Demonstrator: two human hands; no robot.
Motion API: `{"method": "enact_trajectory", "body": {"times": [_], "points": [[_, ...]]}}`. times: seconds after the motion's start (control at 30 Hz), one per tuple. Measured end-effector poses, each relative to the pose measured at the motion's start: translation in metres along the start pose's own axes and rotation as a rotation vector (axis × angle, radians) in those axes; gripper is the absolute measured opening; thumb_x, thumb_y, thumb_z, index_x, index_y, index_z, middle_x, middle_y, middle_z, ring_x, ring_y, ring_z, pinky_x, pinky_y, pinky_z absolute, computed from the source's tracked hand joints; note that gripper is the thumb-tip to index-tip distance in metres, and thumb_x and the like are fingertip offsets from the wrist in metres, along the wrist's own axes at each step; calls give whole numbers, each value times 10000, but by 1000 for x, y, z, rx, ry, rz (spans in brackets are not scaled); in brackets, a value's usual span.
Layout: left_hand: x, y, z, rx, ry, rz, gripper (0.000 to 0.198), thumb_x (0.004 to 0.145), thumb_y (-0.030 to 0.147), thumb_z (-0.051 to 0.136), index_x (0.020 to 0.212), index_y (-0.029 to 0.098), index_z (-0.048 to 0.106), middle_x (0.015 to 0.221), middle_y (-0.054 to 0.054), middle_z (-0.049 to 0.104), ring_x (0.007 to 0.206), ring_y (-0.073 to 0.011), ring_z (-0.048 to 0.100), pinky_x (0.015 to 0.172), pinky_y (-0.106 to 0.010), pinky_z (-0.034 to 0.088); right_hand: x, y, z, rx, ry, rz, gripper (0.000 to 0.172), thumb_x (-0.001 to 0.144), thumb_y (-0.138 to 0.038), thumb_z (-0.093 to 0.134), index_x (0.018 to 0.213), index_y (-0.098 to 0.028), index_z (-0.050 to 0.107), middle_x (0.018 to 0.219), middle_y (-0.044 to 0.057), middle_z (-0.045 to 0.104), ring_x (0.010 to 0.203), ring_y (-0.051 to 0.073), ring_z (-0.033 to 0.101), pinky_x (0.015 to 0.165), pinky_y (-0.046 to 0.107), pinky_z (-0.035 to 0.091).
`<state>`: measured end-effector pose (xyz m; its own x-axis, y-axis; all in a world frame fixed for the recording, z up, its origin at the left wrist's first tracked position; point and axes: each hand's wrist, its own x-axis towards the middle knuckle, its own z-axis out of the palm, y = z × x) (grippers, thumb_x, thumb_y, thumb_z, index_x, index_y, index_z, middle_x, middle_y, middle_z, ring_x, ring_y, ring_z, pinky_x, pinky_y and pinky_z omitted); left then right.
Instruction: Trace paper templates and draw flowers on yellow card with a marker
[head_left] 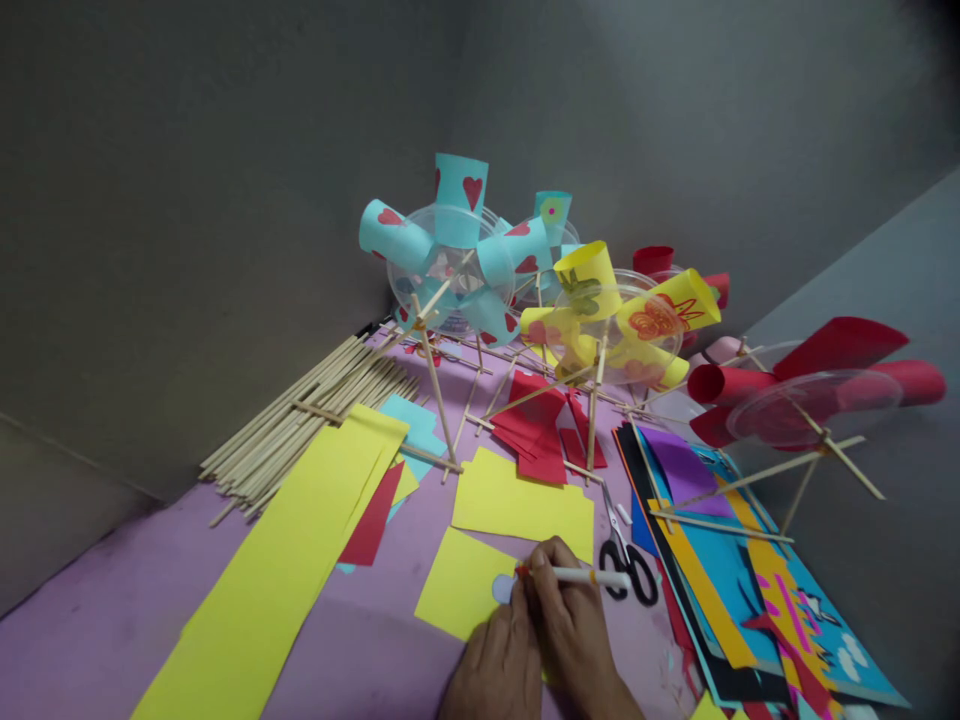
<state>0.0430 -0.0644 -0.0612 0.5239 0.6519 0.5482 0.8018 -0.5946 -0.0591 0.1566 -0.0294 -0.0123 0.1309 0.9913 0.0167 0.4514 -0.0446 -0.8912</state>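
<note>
My right hand (pixel 566 615) grips a white marker (pixel 589 577) whose red end rests near a small pale-blue paper cut-out (pixel 503 589). That cut-out lies on a yellow paper piece (pixel 454 580). My left hand (pixel 499 660) lies beside the right one, its fingers stretched over the yellow piece and touching the cut-out's edge. The two hands meet and cover part of the yellow piece. Just behind them is a larger yellow paper rectangle (pixel 525 500). Scissors with black handles (pixel 628 570) rest on the purple tabletop (pixel 360 640), to the right of the marker.
Thin wooden sticks (pixel 315 420) and long yellow strips (pixel 277 570) lie left. Stick-framed pinwheels with blue (pixel 461 200), yellow (pixel 589 280) and red (pixel 840 350) paper blades stand behind. Red paper pieces (pixel 529 410) sit between; a stack of coloured sheets (pixel 720 580) lies right, near the wall.
</note>
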Motion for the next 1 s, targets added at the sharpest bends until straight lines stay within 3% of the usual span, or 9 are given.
{"method": "enact_trajectory", "body": {"times": [0.43, 0.63, 0.8, 1.0], "points": [[1, 0, -1, 7, 2, -18, 324, 913, 209, 395, 1103, 124, 644, 1199, -109, 602, 962, -200, 539, 784, -308, 399, 1, -1, 0, -20, 14, -28, 374, 970, -440, 348, 680, -232, 460, 613, -32, 490, 565, 151, 483, 539, 244, 387], [-6, 4, 8, 0, -5, -13, 402, 900, 226, 414, 1268, 125, 538, 1273, -137, 551, 1016, -221, 526, 834, -350, 386, 1, -1, 1, -38, 29, -44, 373, 976, -429, 336, 683, -235, 464, 621, -28, 490, 553, 154, 472, 532, 248, 382], [-7, 5, 7, -4, -20, -27, 385, 909, 211, 404, 1251, 116, 554, 1278, -138, 546, 1027, -222, 530, 838, -346, 391, 2, -1, 0, -63, 44, -71, 376, 972, -429, 341, 676, -235, 467, 630, -22, 483, 559, 159, 467, 535, 255, 377], [-8, 3, 7, 23, 11, -20, 411, 914, 224, 410, 1296, 113, 512, 1308, -145, 522, 1014, -214, 528, 842, -344, 388, -1, 1, 0, 39, 61, -2, 351, 973, -440, 349, 714, -232, 462, 615, -38, 459, 552, 152, 456, 534, 247, 386]]}}
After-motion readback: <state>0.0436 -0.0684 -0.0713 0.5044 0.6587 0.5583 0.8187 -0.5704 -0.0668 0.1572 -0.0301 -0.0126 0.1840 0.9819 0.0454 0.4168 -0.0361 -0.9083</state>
